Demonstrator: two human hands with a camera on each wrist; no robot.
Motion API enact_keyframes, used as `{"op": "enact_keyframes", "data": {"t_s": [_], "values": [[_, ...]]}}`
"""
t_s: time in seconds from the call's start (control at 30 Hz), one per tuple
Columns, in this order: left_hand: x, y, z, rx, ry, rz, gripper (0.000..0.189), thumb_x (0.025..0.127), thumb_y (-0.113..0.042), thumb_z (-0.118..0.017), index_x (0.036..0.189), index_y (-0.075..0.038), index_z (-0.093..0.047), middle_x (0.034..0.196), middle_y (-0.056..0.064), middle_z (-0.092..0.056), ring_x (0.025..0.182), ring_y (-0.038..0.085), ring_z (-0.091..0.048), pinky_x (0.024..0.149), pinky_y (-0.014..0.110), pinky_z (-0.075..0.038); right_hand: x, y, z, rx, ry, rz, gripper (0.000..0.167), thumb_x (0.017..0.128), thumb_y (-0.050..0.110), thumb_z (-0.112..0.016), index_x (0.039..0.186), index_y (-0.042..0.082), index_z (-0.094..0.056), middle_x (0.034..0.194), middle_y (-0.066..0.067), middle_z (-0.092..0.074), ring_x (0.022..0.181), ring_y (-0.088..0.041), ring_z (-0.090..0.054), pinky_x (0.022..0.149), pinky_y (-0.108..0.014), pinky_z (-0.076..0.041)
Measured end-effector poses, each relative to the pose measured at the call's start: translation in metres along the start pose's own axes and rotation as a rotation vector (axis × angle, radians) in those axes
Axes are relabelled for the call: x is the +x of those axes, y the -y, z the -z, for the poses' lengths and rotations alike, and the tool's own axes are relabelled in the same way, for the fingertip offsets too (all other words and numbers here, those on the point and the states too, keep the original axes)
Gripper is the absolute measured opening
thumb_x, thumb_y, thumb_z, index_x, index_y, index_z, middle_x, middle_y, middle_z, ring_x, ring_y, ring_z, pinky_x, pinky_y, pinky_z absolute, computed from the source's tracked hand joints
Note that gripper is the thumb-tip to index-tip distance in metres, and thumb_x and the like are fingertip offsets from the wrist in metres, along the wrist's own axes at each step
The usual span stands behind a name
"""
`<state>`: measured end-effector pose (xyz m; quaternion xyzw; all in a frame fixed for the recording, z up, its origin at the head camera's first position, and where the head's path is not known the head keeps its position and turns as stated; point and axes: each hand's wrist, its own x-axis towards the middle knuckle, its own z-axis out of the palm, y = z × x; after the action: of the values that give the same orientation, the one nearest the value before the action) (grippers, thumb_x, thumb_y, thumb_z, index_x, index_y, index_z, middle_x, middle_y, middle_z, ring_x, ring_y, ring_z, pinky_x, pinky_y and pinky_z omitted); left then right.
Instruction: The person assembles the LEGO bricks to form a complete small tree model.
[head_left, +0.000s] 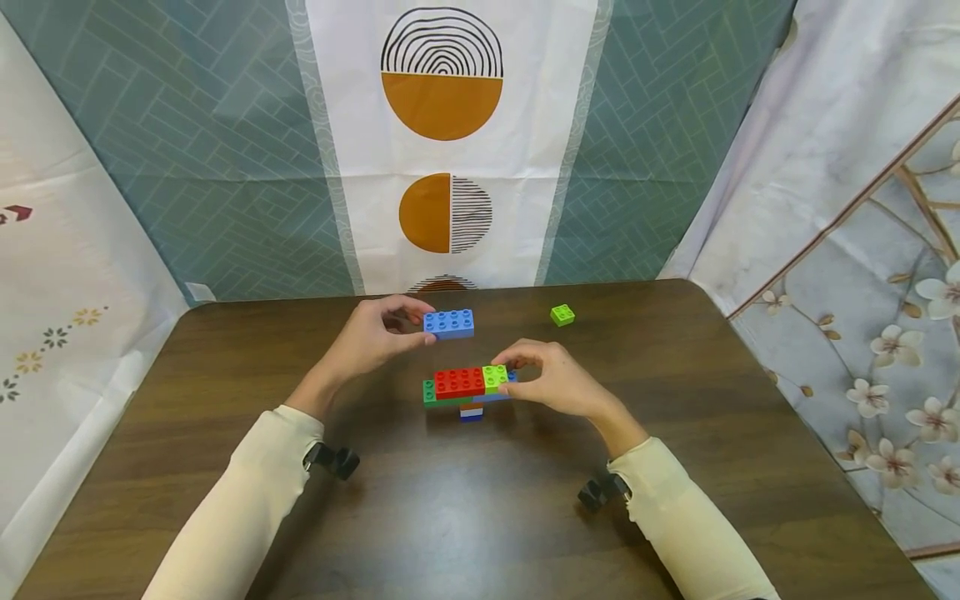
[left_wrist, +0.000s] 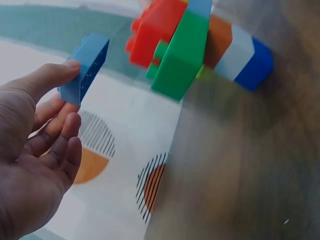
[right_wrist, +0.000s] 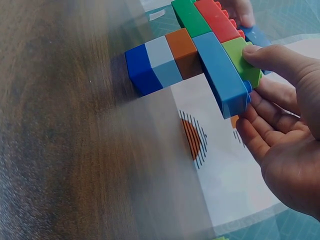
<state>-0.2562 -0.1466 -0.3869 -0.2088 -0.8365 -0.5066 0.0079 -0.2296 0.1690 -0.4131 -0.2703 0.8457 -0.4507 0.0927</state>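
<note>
Holding blue brick [head_left: 449, 324] in L grip [head_left: 378, 327]: narrow pinch, thumb near side, fingers opp. Brick sticks out R of grip, studs up, lifted off surface [head_left: 457, 508]; hollow underside seen in L wrist view. R grip [head_left: 553, 377] also narrow, pinching lime brick [head_left: 495, 379], which sits atop R end of stack [head_left: 467, 387]. Stack is just L of R grip; rel. to L grip, it's to the R + nearer the person.

Top row: red brick [head_left: 456, 382], L of R grip, touching lime. Row below: green brick [head_left: 429, 393] farther L, bare studs past red's end; 2nd blue brick [right_wrist: 222, 72] under lime, end right by R grip's fingers, contact w/ them unclear. Column under mid-stack, lower L of R grip, top to btm: orange brick [right_wrist: 186, 52], white brick [right_wrist: 160, 56], dk blue brick [right_wrist: 141, 72]. Can't tell if dk blue touches surface.

Loose lime brick [head_left: 562, 315] on surface, beyond R grip, well apart from it. Wrist cam [head_left: 333, 460] strapped below L grip, another [head_left: 600, 493] below R grip. Patterned cloth [head_left: 450, 208] hangs past both grips.
</note>
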Motion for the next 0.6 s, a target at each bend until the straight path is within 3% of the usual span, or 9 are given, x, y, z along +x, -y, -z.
{"op": "enact_keyframes", "data": {"t_s": [0.27, 0.6], "values": [[-0.02, -0.011, -0.015, -0.003, 0.03, -0.041, 0.034, 0.085, -0.018, -0.086, 0.117, -0.013, -0.074, 0.105, 0.014, -0.07, 0.096, 0.03, -0.064, 0.085, 0.037, -0.059, -0.001, 0.002, -0.001, 0.01, 0.002, -0.006, 0.031, 0.088, 0.017, -0.081, 0.118, 0.018, -0.074, 0.116, 0.001, -0.071, 0.108, -0.023, -0.059, 0.102, -0.056, -0.051], [-0.034, -0.012, -0.031, -0.003, 0.037, -0.031, 0.032, 0.085, -0.017, -0.085, 0.115, -0.014, -0.075, 0.105, 0.005, -0.071, 0.097, 0.027, -0.064, 0.083, 0.033, -0.059, -0.002, 0.003, 0.0, -0.001, 0.0, -0.005, 0.033, 0.088, 0.018, -0.081, 0.12, 0.015, -0.073, 0.117, -0.001, -0.071, 0.109, -0.023, -0.06, 0.102, -0.052, -0.052]]}}
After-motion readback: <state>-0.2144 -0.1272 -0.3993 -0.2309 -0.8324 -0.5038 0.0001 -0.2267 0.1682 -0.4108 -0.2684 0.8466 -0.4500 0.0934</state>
